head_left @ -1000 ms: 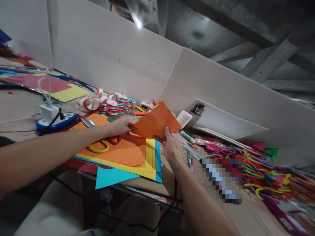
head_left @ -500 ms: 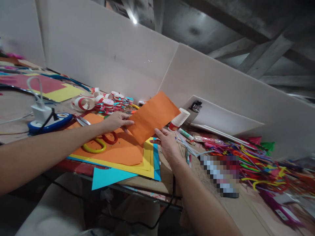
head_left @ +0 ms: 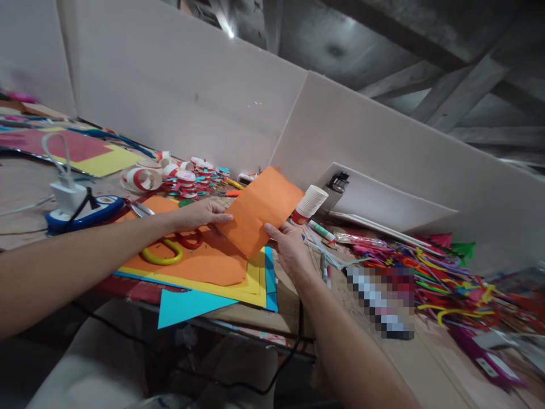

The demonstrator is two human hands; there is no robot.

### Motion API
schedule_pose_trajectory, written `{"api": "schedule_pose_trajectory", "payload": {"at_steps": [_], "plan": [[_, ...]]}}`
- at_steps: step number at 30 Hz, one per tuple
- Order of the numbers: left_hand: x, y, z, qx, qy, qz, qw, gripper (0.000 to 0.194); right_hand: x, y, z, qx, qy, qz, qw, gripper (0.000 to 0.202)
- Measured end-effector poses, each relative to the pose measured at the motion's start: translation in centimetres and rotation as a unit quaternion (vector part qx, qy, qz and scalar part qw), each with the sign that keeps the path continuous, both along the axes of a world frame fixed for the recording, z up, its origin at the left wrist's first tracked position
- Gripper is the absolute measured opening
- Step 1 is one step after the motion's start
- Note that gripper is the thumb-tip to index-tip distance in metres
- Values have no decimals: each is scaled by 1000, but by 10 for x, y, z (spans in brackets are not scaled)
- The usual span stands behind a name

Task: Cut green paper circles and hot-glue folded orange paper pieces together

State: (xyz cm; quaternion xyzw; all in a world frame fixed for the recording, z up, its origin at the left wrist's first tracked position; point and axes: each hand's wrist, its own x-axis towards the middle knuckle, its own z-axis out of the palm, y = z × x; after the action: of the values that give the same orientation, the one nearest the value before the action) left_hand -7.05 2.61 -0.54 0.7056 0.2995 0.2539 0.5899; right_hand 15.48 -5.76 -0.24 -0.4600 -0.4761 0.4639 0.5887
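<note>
An orange piece of paper (head_left: 266, 207) is held up at a tilt above the table by both hands. My left hand (head_left: 208, 213) pinches its left edge between thumb and fingers. On its lower right edge, my right hand (head_left: 287, 241) grips with the thumb on the near face; the other fingers are partly hidden behind. Below lie larger orange sheets (head_left: 213, 270) over yellow paper (head_left: 258, 278) and blue paper (head_left: 271, 284). Scissors with a yellow and a red handle loop (head_left: 164, 258) rest on the orange sheets, partly covered by my left forearm.
A turquoise paper piece (head_left: 187, 307) juts over the table's front edge. Cut paper cups (head_left: 185, 184) and a power strip (head_left: 85, 213) stand on the left. Stacked paper cups (head_left: 313, 201), a bottle (head_left: 334, 196), a marker (head_left: 321, 232) and colourful pipe cleaners (head_left: 447, 284) are on the right.
The orange paper has tipped and dropped slightly, its top bending back a little. Both hands keep their hold in nearly the same places.
</note>
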Motion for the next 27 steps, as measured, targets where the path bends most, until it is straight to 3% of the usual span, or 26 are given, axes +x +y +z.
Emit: {"api": "schedule_pose_trajectory", "payload": {"at_steps": [4, 8, 11, 15, 20, 27], "plan": [[0, -1, 3, 48, 5, -11, 999, 33, 0, 1, -4, -5, -39, 2, 999, 29], [1, 0, 3, 66, -10, 33, 997, 30, -1, 2, -6, -11, -41, 21, 999, 30], [2, 3, -1, 44, -30, 39, 998, 32, -2, 2, -3, 2, -22, 12, 1000, 29], [3, 6, -5, 14, -46, 2, 999, 36, -2, -1, 1, 35, -40, 1, 999, 24], [4, 10, -6, 93, -46, 11, 995, 31, -8, -9, 7, 88, -73, -11, 993, 19], [4, 2, 3, 162, -9, 5, 987, 28, -17, -17, 10, 90, -63, 111, 988, 28]]}}
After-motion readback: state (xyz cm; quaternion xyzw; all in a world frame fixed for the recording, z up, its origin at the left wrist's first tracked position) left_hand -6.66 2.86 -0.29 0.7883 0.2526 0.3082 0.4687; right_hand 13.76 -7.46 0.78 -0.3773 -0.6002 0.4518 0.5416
